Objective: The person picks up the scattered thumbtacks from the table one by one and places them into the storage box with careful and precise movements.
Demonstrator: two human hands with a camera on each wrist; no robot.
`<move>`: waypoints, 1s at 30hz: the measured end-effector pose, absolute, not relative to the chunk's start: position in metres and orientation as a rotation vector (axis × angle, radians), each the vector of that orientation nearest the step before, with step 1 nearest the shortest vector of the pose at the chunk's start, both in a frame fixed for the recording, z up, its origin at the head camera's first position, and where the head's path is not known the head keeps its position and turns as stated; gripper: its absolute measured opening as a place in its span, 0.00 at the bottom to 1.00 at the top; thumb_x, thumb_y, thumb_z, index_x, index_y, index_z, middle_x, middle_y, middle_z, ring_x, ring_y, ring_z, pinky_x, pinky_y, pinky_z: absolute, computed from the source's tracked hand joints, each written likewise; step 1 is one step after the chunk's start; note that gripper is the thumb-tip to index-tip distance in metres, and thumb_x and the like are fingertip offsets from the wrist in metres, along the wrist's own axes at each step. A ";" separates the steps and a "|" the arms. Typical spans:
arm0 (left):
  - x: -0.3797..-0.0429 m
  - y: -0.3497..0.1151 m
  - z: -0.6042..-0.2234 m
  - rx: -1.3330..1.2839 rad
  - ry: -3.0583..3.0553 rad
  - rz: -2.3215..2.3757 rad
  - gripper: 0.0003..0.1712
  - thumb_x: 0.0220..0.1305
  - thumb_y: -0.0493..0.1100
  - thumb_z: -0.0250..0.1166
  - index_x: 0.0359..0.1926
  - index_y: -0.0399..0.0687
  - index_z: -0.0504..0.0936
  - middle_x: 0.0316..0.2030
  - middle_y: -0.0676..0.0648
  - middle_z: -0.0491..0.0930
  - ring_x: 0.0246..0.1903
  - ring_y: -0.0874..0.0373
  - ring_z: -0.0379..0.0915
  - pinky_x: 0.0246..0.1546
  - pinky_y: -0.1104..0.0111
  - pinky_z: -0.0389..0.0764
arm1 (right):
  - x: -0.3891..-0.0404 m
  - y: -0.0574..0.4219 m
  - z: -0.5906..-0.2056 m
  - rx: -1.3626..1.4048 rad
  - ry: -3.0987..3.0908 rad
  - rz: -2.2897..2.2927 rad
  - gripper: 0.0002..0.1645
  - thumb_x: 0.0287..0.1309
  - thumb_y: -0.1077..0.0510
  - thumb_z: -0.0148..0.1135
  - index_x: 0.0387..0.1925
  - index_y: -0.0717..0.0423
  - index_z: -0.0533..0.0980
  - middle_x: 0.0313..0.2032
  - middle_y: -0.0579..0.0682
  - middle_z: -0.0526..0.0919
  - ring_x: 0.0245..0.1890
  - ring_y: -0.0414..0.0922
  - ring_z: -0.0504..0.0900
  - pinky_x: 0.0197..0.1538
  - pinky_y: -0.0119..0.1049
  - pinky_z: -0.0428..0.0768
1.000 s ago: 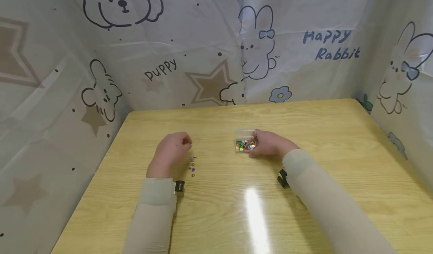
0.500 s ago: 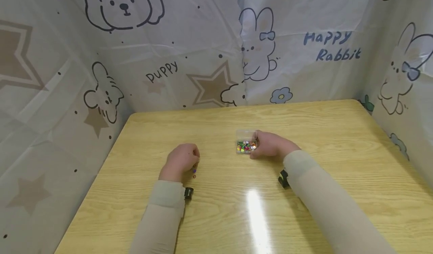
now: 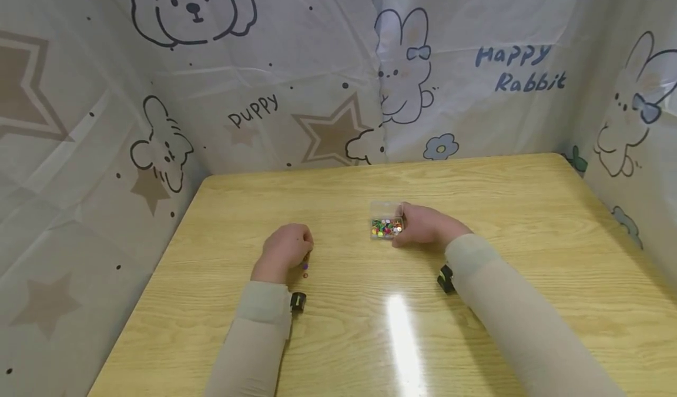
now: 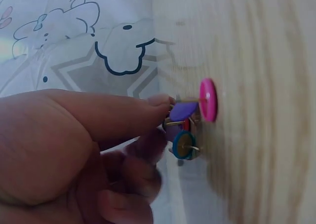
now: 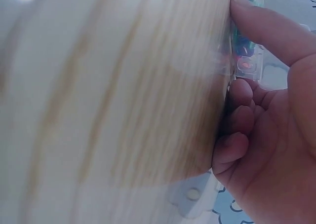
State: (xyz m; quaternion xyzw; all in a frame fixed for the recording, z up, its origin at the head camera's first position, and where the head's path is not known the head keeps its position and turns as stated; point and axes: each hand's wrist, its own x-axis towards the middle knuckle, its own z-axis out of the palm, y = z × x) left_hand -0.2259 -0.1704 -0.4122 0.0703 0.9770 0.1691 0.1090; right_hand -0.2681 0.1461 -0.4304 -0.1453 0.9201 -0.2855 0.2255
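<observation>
My left hand [image 3: 284, 248] is low over the table's left half, at the far end of a short row of thumbtacks. Its thumb and forefinger pinch at a small thumbtack, mostly hidden by the fingertips. In the left wrist view a purple thumbtack [image 4: 183, 110] shows right at the thumb tip, with a pink thumbtack [image 4: 208, 100] and a blue-rimmed thumbtack [image 4: 183, 145] close by. My right hand [image 3: 422, 224] grips the right side of a small clear plastic box [image 3: 378, 208], its lid raised at the back. Colourful thumbtacks [image 3: 385, 228] fill the box.
The wood-grain table [image 3: 344, 326] carries a bright light streak toward the front. A printed cloth [image 3: 317, 68] with cartoon animals hangs behind it and at both sides. Each wrist wears a small black camera [image 3: 298, 302].
My left hand has come down and toward the front right, over the far end of the thumbtack row, then stayed there. My right hand keeps its grip on the box.
</observation>
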 end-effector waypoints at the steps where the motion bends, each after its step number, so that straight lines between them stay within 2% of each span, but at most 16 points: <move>1: -0.226 -0.169 -0.411 0.217 2.883 0.510 0.09 0.66 0.40 0.58 0.28 0.50 0.79 0.24 0.52 0.75 0.23 0.57 0.69 0.24 0.63 0.72 | -0.268 0.148 -0.430 -0.399 2.543 -0.791 0.37 0.43 0.44 0.74 0.50 0.51 0.65 0.44 0.50 0.75 0.40 0.47 0.72 0.51 0.48 0.70; 6: -0.227 -0.160 -0.407 0.247 2.899 0.599 0.08 0.65 0.38 0.57 0.29 0.50 0.79 0.24 0.51 0.76 0.24 0.56 0.69 0.27 0.62 0.72 | -0.267 0.152 -0.429 -0.402 2.534 -0.834 0.38 0.43 0.46 0.74 0.52 0.52 0.64 0.44 0.50 0.75 0.41 0.47 0.72 0.53 0.49 0.69; 11: -0.227 -0.149 -0.405 0.290 2.915 0.648 0.06 0.68 0.43 0.56 0.33 0.53 0.78 0.28 0.52 0.76 0.25 0.56 0.68 0.29 0.61 0.71 | -0.265 0.150 -0.428 -0.408 2.532 -0.842 0.36 0.45 0.45 0.73 0.50 0.51 0.64 0.43 0.50 0.76 0.39 0.47 0.72 0.50 0.46 0.70; 18: -0.227 -0.101 -0.406 0.343 2.895 0.715 0.06 0.69 0.44 0.57 0.32 0.56 0.76 0.29 0.55 0.77 0.26 0.57 0.69 0.28 0.63 0.72 | -0.262 0.147 -0.433 -0.405 2.534 -0.835 0.33 0.44 0.46 0.74 0.46 0.51 0.65 0.39 0.50 0.76 0.36 0.47 0.72 0.44 0.44 0.71; 25: -0.238 -0.059 -0.415 0.388 2.898 0.628 0.08 0.67 0.42 0.56 0.30 0.56 0.77 0.29 0.56 0.77 0.27 0.59 0.70 0.28 0.64 0.72 | -0.263 0.144 -0.433 -0.417 2.546 -0.851 0.34 0.43 0.46 0.74 0.48 0.50 0.66 0.40 0.49 0.76 0.37 0.46 0.73 0.47 0.44 0.72; 30: -0.246 -0.042 -0.416 0.367 2.895 0.554 0.08 0.68 0.43 0.56 0.30 0.56 0.78 0.30 0.56 0.77 0.30 0.58 0.70 0.31 0.62 0.74 | -0.264 0.149 -0.431 -0.403 2.568 -0.818 0.31 0.43 0.46 0.74 0.44 0.50 0.66 0.37 0.50 0.76 0.36 0.47 0.72 0.43 0.43 0.72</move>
